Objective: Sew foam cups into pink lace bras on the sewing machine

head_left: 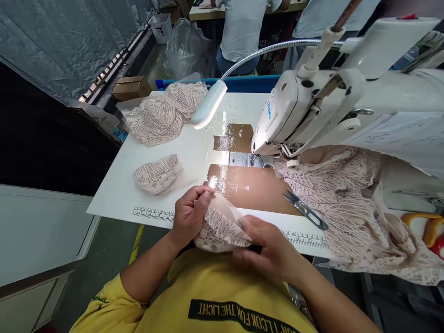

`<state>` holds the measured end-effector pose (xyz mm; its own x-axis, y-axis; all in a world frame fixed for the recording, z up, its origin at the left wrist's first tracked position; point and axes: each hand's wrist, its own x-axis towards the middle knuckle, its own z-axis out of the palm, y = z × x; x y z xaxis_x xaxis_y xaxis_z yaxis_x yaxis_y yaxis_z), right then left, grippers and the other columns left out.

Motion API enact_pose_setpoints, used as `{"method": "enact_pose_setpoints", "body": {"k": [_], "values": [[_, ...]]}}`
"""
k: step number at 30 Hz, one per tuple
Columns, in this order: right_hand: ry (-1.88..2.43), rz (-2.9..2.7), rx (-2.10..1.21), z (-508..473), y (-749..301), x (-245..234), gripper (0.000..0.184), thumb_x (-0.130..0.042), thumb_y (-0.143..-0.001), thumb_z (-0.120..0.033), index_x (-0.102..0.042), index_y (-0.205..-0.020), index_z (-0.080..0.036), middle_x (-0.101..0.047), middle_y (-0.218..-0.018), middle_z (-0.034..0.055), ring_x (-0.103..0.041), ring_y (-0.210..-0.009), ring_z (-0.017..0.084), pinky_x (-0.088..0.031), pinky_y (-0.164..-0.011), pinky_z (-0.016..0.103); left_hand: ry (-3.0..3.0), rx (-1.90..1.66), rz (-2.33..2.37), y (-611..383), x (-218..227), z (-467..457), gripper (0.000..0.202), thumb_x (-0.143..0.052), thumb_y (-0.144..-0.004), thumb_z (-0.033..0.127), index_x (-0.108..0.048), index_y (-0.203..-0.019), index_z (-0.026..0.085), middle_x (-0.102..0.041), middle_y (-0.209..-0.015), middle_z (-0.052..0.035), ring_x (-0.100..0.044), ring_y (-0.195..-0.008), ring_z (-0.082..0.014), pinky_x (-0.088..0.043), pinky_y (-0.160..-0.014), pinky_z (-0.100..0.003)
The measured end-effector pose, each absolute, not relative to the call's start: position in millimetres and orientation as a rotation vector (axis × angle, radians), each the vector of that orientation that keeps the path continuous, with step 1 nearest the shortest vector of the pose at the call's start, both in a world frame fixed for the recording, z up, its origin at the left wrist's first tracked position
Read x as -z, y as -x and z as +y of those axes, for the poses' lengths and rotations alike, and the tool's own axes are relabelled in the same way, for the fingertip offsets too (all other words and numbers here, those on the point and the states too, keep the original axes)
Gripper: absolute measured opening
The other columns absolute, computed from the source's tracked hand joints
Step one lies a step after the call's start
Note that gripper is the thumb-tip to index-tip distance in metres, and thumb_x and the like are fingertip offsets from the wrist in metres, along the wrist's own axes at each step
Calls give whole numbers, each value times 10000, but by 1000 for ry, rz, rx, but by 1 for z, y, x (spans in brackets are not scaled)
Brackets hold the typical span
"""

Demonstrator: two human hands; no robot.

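A pale pink lace cup piece [222, 226] with a sheer layer is held over the table's front edge, close to the yellow shirt. My left hand [191, 212] pinches its upper left edge between thumb and fingers. At its right end, my right hand [265, 245] has hold of the lace, slightly blurred by motion. Another lace cup piece [157, 175] lies on the table to the left. Farther back sits a pile of lace cups [163, 113]. Thread snips [305, 210] rest to the right, against a heap of pleated pink lace [343, 199].
A white sewing machine [284, 106] stands at the right, its needle area over a metal plate between brown taped panels [253, 187]. A lit lamp [210, 104] on a bendy neck hangs over the white table [118, 189]. A person in a white shirt [243, 27] sits beyond.
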<state>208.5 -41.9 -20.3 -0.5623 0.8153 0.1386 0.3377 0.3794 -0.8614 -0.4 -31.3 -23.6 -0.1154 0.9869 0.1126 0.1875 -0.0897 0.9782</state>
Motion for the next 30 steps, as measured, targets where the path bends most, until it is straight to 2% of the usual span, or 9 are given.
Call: {"method": "enact_pose_setpoints", "body": {"k": [2,4,8,13,17,19,23,27,30], "values": [[1094,-1992,-969,-41,-209,24,36,-597,-816,-228,-622,-791,-226,-638,-930,52,-604,-827,188,-473,-689,273,-1421,-1205,1386,2,24,-31,264,-534,-904,423,-634,-839,187,-575,-706,-8,-500,-639,-129,-391,-551,-233],[1083,-1872,-899,-39,-209,28,111,-539,-847,-211,-612,-766,-225,-624,-941,59,-594,-904,201,-467,-753,298,-1494,-1157,1346,0,26,-32,294,-516,-910,430,-616,-785,183,-542,-627,1,-472,-577,-121,-367,-512,-233],[1006,-1656,-1062,-37,-212,36,273,-469,-916,-362,-614,-736,-218,-622,-906,66,-587,-893,215,-459,-781,324,-1626,-1130,1192,-1,28,-31,308,-525,-900,424,-566,-724,174,-509,-558,21,-426,-494,-91,-347,-482,-216],[1090,-1273,-1645,-39,-211,44,374,-509,-864,-563,-609,-846,-203,-612,-741,34,-552,-629,169,-448,-556,274,-1773,-901,1001,8,26,-27,476,-798,-584,544,-569,-760,165,-547,-628,22,-412,-503,-80,-334,-460,-202],[1154,-1266,-1737,-37,-213,41,418,-655,-776,-528,-585,-1043,-214,-586,-698,-10,-509,-558,126,-406,-493,223,-1873,-814,927,14,21,-27,256,-741,-701,294,-575,-847,164,-613,-743,-7,-496,-584,-91,-397,-543,-196],[1168,-1370,-1673,-34,-216,36,373,-649,-792,-502,-621,-1012,-202,-571,-666,-15,-490,-546,117,-389,-489,218,-1868,-848,882,16,20,-26,156,-681,-757,237,-584,-854,160,-617,-742,-10,-507,-587,-89,-398,-544,-190],[1109,-1621,-1604,-28,-222,23,330,-566,-865,-465,-663,-747,-172,-556,-635,4,-485,-570,124,-380,-506,234,-1799,-925,848,16,20,-25,176,-561,-872,284,-582,-756,153,-576,-646,-7,-485,-547,-91,-377,-512,-195],[1093,-1761,-1577,-25,-219,17,271,-616,-838,-444,-671,-941,-200,-653,-854,34,-573,-758,172,-453,-654,268,-1776,-923,841,12,20,-26,298,-493,-913,351,-564,-701,153,-557,-611,-16,-465,-525,-98,-367,-505,-212],[1111,-1780,-1551,-23,-213,16,260,-550,-889,-424,-654,-817,-197,-637,-809,26,-571,-738,161,-453,-674,266,-1780,-913,815,10,19,-27,307,-476,-924,341,-549,-689,158,-528,-602,-10,-448,-531,-100,-355,-510,-218]]}}
